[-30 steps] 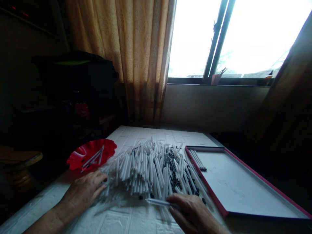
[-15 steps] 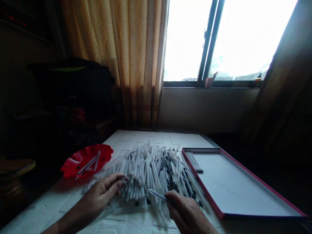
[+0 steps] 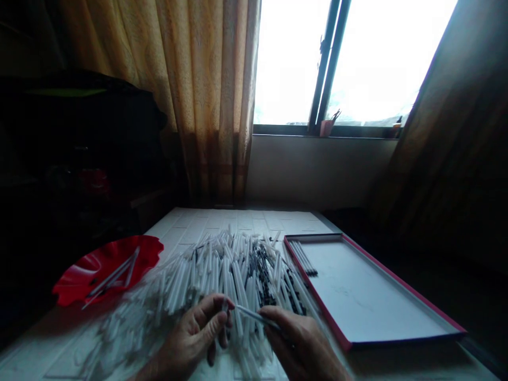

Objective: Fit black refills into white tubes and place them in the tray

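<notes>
Two bare hands, dim backlit shot.
Left hand [image 3: 194, 334] and right hand [image 3: 302, 346]: both uncovered from fingertips to wrists. The strip of left forearm at the bottom edge of the view is bare too. Knuckle creases and tendon ridges show on the back of the right hand. Finer detail is lost in shadow and motion blur.

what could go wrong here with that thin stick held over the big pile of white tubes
The thin pale stick pinched in the right hand, its tip near the left hand, could slip into the loose heap of white plastic tubes and get lost there. The dim, backlit scene may hide its small tip.
</notes>
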A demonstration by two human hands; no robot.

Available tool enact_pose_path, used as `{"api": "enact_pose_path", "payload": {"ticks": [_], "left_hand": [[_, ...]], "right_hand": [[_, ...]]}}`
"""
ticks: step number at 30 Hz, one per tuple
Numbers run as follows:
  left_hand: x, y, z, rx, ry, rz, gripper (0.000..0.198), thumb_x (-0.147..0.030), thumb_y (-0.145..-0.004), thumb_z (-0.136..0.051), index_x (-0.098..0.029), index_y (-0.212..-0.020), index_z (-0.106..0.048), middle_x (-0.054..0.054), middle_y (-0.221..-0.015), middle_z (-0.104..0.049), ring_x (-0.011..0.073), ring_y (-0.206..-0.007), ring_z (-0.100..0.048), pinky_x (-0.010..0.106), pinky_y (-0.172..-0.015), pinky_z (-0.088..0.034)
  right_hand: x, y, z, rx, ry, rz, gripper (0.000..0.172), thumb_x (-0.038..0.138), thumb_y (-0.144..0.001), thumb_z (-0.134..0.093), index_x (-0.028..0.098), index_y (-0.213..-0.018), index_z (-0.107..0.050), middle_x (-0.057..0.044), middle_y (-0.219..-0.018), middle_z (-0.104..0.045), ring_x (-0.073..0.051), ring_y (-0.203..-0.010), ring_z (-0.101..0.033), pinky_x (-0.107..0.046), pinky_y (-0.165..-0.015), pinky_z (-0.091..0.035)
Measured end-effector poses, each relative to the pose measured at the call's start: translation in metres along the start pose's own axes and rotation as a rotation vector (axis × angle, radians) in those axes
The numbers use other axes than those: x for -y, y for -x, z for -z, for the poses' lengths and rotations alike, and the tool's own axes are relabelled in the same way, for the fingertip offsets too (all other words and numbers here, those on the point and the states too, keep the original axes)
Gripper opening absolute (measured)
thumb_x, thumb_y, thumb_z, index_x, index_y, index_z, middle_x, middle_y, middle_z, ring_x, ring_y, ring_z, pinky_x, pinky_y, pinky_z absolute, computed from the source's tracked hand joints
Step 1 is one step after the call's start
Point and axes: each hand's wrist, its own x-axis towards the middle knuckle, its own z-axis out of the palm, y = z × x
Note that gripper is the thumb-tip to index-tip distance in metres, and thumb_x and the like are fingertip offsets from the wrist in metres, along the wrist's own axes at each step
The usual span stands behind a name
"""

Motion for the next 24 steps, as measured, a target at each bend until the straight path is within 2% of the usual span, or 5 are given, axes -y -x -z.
{"api": "enact_pose_path", "payload": {"ticks": [6,8,12,18,24], "left_hand": [[0.002,0.007,0.003,0.083,-0.169,0.051,0.062,-0.075,-0.078,-0.06,-0.018,-0.103,-0.061,-0.008,-0.055,-0.048,0.0036,-0.037,-0.031,0.014,-0.034,-0.025],[0.002,0.008,0.005,0.08,-0.205,0.04,0.059,-0.072,-0.081,-0.059,-0.018,-0.104,-0.062,-0.007,-0.059,-0.051,0.0045,-0.04,-0.035,0.015,-0.037,-0.028],[-0.004,0.01,0.005,0.069,-0.313,-0.08,0.045,-0.062,-0.089,-0.057,-0.019,-0.098,-0.067,0.0,-0.077,-0.061,0.0094,-0.056,-0.05,0.019,-0.051,-0.042],[-0.024,0.016,0.004,0.16,-0.743,-0.293,0.024,-0.034,-0.095,-0.052,-0.02,-0.093,-0.071,0.004,-0.079,-0.066,0.0168,-0.072,-0.063,0.023,-0.066,-0.047],[-0.024,0.017,0.001,0.209,-0.759,-0.251,0.027,-0.036,-0.095,-0.05,-0.021,-0.093,-0.072,0.004,-0.079,-0.069,0.0173,-0.072,-0.066,0.023,-0.065,-0.046]], "right_hand": [[-0.001,0.0,0.001,0.077,0.06,-0.04,0.025,0.023,-0.097,-0.044,0.022,-0.109,-0.066,-0.007,-0.087,-0.075,-0.018,-0.073,-0.071,-0.023,-0.063,-0.046],[-0.001,0.0,0.002,0.092,0.085,-0.052,0.025,0.022,-0.097,-0.044,0.022,-0.108,-0.067,-0.006,-0.086,-0.075,-0.018,-0.072,-0.071,-0.023,-0.062,-0.046],[0.001,0.0,0.004,0.127,0.142,-0.057,0.026,0.022,-0.096,-0.045,0.024,-0.107,-0.068,-0.005,-0.083,-0.074,-0.017,-0.068,-0.07,-0.023,-0.058,-0.042],[0.006,-0.003,0.011,0.244,0.257,-0.072,0.023,0.021,-0.09,-0.052,0.025,-0.098,-0.072,-0.003,-0.075,-0.072,-0.018,-0.062,-0.069,-0.025,-0.054,-0.037],[0.005,-0.001,0.005,0.238,0.21,-0.051,0.022,0.021,-0.089,-0.052,0.023,-0.095,-0.073,-0.003,-0.074,-0.073,-0.017,-0.063,-0.069,-0.024,-0.055,-0.039]]}}
